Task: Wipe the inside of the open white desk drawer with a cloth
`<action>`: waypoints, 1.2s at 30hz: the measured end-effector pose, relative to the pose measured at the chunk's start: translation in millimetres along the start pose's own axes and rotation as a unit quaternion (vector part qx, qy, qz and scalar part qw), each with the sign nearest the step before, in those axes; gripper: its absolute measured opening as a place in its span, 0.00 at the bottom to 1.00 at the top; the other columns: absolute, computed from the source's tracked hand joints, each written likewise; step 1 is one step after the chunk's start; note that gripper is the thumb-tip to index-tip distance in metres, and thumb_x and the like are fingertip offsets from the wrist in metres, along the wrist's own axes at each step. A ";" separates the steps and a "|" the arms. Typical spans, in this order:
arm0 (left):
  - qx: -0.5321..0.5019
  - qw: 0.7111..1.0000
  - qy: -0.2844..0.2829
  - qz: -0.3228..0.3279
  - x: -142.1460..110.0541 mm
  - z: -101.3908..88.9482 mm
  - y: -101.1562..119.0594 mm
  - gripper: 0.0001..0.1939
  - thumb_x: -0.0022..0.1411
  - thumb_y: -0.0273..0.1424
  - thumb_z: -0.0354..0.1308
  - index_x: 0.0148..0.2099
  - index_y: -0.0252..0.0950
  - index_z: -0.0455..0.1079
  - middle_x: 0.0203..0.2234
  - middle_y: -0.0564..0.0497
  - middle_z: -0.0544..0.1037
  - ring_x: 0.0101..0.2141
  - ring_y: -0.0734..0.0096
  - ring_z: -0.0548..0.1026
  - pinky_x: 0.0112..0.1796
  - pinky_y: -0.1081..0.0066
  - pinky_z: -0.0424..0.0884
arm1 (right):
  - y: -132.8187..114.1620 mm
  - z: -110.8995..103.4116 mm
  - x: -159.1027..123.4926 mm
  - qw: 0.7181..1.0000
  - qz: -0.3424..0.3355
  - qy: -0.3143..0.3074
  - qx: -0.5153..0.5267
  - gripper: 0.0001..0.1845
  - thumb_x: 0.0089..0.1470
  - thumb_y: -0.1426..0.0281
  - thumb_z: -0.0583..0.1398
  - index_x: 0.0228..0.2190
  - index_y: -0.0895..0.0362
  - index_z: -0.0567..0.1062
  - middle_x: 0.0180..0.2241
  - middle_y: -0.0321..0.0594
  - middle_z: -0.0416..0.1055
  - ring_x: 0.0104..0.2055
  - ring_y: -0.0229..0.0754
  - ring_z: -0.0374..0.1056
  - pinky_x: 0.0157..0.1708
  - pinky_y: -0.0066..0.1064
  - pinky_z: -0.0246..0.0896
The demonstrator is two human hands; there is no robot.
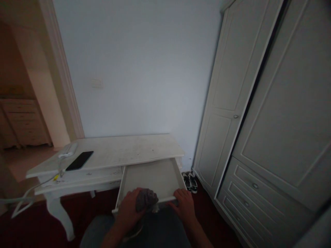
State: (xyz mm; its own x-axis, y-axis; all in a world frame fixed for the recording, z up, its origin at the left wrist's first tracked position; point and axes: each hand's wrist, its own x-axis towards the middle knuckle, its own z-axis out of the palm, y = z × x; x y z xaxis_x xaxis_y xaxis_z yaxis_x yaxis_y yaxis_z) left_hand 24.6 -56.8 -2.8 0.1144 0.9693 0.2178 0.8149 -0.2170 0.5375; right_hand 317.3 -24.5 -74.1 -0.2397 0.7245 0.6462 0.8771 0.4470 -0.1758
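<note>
My left hand [129, 206] is closed around a bunched grey cloth [146, 199] just over the front edge of the pulled-out drawer [152, 177]. Part of the cloth hangs below that hand. At the drawer's front right corner, my right hand [184, 203] grips the top of the drawer front, thumb on the outer side and fingers over the rim. The drawer's white inside shows a bare bottom. It belongs to a white table [129, 148] standing against the wall.
A dark phone or tablet [79, 161] and a white power strip [68, 150] with a cable lie on the table's left end. Black-and-white shoes [190, 182] stand on the floor between table and wardrobe [227, 103]. A doorway opens at the left.
</note>
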 end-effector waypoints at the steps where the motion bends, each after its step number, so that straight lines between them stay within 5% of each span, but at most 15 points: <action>1: -0.005 1.000 -0.002 0.005 1.6 4.8 8.2 0.25 0.58 0.38 0.62 0.59 0.46 0.72 0.51 0.47 0.81 0.52 0.53 0.77 0.53 0.58 0.70 | -0.2 -0.4 0.1 1.000 -0.001 0.000 -0.002 0.21 0.61 0.48 0.66 0.36 0.52 0.73 0.38 0.38 0.76 0.42 0.48 0.68 0.45 0.39 0.51; 8: -0.029 0.999 0.012 0.022 1.1 28.6 19.6 0.31 0.54 0.37 0.64 0.61 0.42 0.71 0.57 0.44 0.79 0.57 0.48 0.73 0.58 0.53 0.67 | -0.7 -1.6 -0.1 1.000 -0.007 -0.003 -0.020 0.20 0.61 0.48 0.66 0.37 0.52 0.73 0.39 0.38 0.76 0.42 0.48 0.69 0.45 0.40 0.52; 18: -0.061 0.997 0.040 -0.004 -10.0 -0.9 -36.3 0.27 0.56 0.44 0.65 0.58 0.46 0.72 0.52 0.48 0.82 0.53 0.52 0.78 0.55 0.58 0.71 | -3.3 -2.5 1.0 1.000 -0.002 0.005 -0.018 0.19 0.63 0.51 0.65 0.33 0.52 0.71 0.34 0.37 0.74 0.39 0.47 0.67 0.43 0.39 0.50; 22: -0.072 0.996 0.051 -0.014 -14.2 -11.9 -42.7 0.26 0.58 0.46 0.63 0.57 0.46 0.72 0.52 0.47 0.82 0.52 0.53 0.79 0.54 0.59 0.71 | -2.3 -1.1 0.2 0.999 -0.009 0.004 -0.033 0.17 0.62 0.53 0.66 0.33 0.52 0.71 0.35 0.37 0.73 0.40 0.48 0.68 0.43 0.39 0.50; 28: -0.016 0.999 0.004 -0.041 -3.0 -16.2 -18.0 0.22 0.61 0.46 0.61 0.54 0.45 0.71 0.43 0.49 0.83 0.46 0.55 0.80 0.47 0.63 0.69 | -1.0 -0.5 0.1 0.999 -0.010 -0.002 -0.036 0.17 0.63 0.53 0.65 0.33 0.52 0.71 0.34 0.37 0.73 0.39 0.47 0.67 0.43 0.39 0.51; 36: -0.018 0.999 -0.023 -0.036 12.9 11.2 34.9 0.24 0.60 0.49 0.62 0.54 0.44 0.71 0.43 0.49 0.81 0.47 0.55 0.77 0.44 0.66 0.67 | 1.2 -0.5 0.4 1.000 -0.011 -0.007 -0.025 0.22 0.62 0.47 0.65 0.32 0.51 0.72 0.34 0.38 0.73 0.39 0.48 0.66 0.43 0.39 0.51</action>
State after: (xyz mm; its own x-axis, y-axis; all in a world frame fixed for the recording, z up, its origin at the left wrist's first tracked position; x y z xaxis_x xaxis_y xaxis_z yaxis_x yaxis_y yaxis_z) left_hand 61.0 -50.6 9.7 0.0833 0.9865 0.1409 0.8010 -0.1504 0.5795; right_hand 318.5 -24.0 -73.7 -0.2648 0.7215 0.6398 0.8908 0.4371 -0.1242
